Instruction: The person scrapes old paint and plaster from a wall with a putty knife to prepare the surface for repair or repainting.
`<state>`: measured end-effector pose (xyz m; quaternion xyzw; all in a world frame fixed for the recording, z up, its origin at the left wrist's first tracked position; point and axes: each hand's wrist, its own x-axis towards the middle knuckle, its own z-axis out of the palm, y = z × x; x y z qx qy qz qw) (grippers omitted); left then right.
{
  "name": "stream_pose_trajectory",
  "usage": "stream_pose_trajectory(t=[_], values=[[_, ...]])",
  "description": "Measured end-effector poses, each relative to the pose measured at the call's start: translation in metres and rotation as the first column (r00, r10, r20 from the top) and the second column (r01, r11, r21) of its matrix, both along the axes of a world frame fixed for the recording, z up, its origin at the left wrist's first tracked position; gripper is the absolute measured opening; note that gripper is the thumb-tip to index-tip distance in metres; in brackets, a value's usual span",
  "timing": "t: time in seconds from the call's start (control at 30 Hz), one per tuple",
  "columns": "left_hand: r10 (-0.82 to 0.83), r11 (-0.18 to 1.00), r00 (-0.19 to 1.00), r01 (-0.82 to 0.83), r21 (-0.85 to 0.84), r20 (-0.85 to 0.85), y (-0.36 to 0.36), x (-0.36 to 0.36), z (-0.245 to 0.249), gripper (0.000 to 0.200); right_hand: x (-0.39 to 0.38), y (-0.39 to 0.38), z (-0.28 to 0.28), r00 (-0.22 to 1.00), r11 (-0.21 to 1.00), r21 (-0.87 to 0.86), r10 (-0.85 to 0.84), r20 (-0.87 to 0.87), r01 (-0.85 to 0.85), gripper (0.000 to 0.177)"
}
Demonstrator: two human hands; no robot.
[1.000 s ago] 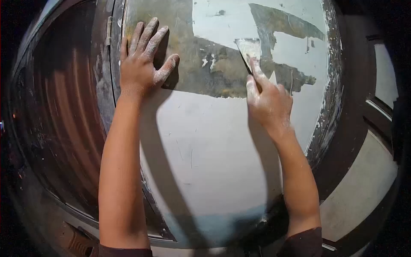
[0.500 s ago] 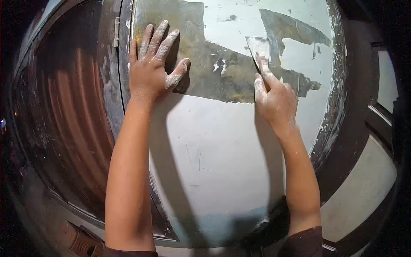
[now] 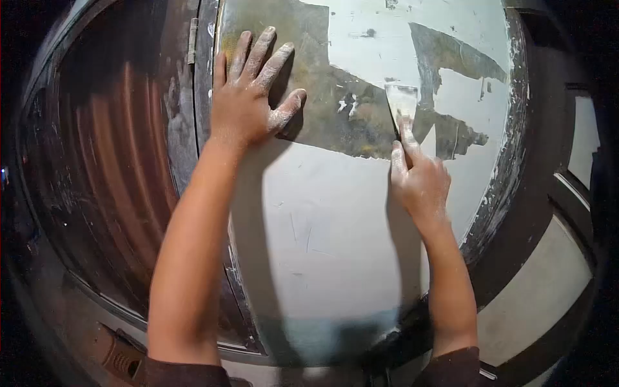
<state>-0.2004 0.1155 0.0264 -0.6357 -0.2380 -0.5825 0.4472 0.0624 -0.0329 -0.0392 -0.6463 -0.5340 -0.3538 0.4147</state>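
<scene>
My right hand (image 3: 422,177) grips a scraper (image 3: 403,103), index finger stretched along its whitened blade. The blade lies against the panel (image 3: 322,213), at the border of a white painted area and a bare grey-brown patch (image 3: 316,109). White dust coats the fingers of both hands. My left hand (image 3: 251,97) lies with fingers spread on the bare patch near the panel's left edge, holding nothing. Small white flecks (image 3: 348,105) stick to the bare surface between the hands. The scraper's handle is mostly hidden in my right hand.
A metal hinge (image 3: 192,40) sits on the dark frame left of the panel. Farther left is a dark opening with a reddish-brown curtain (image 3: 122,148). The panel's right edge (image 3: 509,129) has chipped paint. A brown object (image 3: 122,358) lies at lower left.
The scraper and my right hand have slid down the panel. My left hand stays planted on the same patch. The view has shifted slightly, so the panel appears farther right.
</scene>
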Motion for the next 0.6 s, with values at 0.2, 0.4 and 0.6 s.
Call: stream_pose_trajectory(t=[0.2, 0.4, 0.6], values=[[0.105, 0.993, 0.992, -0.101, 0.054, -0.070, 0.001, -0.007, 0.030, 0.081, 0.000, 0.005, 0.028, 0.999, 0.997, 0.067, 0.033, 0.013, -0.034, 0.050], [0.098, 0.993, 0.994, -0.095, 0.067, -0.043, 0.002, -0.006, 0.027, 0.077, -0.002, 0.002, -0.009, 0.997, 0.998, 0.049, 0.042, 0.059, -0.045, 0.055], [0.088, 0.994, 0.996, -0.086, 0.070, -0.032, 0.002, -0.006, 0.027, 0.073, -0.007, 0.007, 0.031, 0.999, 0.997, 0.062, 0.048, -0.017, -0.046, 0.052]])
